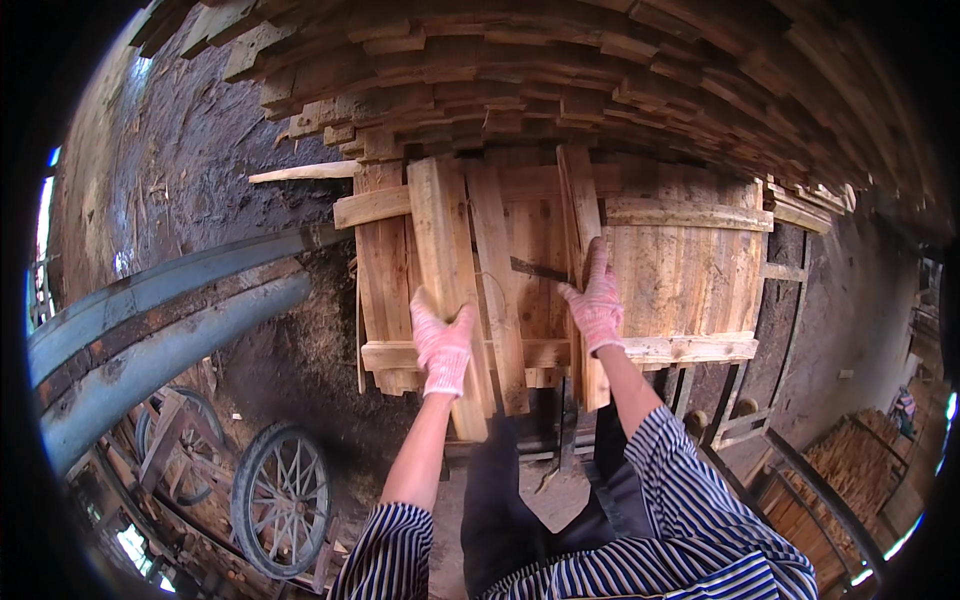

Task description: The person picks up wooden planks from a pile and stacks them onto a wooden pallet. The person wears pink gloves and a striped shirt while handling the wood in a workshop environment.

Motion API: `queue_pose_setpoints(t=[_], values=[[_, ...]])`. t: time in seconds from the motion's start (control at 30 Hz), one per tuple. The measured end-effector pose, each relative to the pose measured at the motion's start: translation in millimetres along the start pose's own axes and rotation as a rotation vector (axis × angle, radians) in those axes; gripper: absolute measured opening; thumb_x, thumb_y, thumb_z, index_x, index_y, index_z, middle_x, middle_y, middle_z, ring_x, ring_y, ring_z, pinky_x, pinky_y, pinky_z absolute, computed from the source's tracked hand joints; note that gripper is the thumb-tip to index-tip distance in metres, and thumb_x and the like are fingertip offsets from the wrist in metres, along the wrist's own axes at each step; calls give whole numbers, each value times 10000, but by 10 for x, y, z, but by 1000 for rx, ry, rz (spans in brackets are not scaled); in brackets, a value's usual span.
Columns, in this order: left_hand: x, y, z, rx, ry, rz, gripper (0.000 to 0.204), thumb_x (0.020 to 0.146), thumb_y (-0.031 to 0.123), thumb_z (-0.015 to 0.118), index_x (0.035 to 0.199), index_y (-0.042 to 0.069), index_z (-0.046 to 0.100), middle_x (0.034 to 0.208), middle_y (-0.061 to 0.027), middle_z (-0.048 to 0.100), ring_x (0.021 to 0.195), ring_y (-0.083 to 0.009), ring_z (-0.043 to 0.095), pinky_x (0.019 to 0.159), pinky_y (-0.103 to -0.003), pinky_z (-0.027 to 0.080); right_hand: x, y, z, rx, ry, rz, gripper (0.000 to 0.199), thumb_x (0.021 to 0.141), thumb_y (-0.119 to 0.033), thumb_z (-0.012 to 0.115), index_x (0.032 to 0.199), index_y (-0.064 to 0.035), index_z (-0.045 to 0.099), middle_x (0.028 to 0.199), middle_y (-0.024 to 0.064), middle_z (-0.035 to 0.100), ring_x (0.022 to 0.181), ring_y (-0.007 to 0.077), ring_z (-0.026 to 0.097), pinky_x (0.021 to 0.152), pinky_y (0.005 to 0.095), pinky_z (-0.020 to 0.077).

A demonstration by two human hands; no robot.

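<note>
First inspector: Starting at your far left, a blue beam (170, 285) slants in toward the work, and a spoked wheel (282, 500) stands nearer you. Both are apart from your hands.

Second inspector: Noted. Your left hand (441, 345) is closed about a pale board (440, 235), thumb toward one edge, fingers toward the other. The board lies aslant over the left part of a slatted panel (690, 275), its near end overhanging the panel's near edge.

First inspector: And between your hands?

Second inspector: A tilted slat (495, 270), apparently loose; neither glove is seen gripping it. A dark strip (538, 268) shows beside it, its kind unclear.

First inspector: Your right hand (597, 305)?

Second inspector: Holding a narrow board (579, 215), thumb across it, fingers along its right side. How firm your grip is, we cannot tell.

First inspector: State of the work?

Second inspector: On your right, the panel's boards lie close together under an upper crosspiece (690, 215) and a lower crosspiece (690, 348); we judge that section done. In the middle and left, your two boards and the slat appear unseated; we judge that portion outstanding. Fastenings cannot be made out.
</note>
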State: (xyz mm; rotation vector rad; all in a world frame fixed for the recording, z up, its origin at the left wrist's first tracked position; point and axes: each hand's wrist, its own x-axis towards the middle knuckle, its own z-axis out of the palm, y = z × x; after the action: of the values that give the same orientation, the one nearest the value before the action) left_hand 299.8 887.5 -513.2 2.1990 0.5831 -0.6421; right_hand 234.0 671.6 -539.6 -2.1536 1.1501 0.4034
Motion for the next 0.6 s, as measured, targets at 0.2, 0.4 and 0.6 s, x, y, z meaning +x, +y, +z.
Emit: queue_pose_setpoints(t=[0.2,0.4,0.6], values=[[279,-65,216,302,77,6,966,832,388,772,1564,22,257,1170,-291,678,1079,-389,691,962,-463,528,125,153,117,83,-80,-44,1119,827,-193,829,1641,-249,63,1567,313,317,1453,445,350,1174,449,376],[279,-53,-89,265,71,-68,956,844,316,789,1590,58,248,940,-142,679,612,-225,625,506,-307,549,222,375,14,52,-52,-33,1144,818,-233,838,1642,-251,46,1583,302,312,1463,426,347,1176,441,367],[1046,-223,-710,312,199,-59,850,785,296,821,1494,110,390,1208,-240,685,1116,-390,675,964,-445,539,288,627,240,136,91,-297,1164,794,-195,855,1646,-261,66,1597,272,317,1439,419,387,1102,414,445]])
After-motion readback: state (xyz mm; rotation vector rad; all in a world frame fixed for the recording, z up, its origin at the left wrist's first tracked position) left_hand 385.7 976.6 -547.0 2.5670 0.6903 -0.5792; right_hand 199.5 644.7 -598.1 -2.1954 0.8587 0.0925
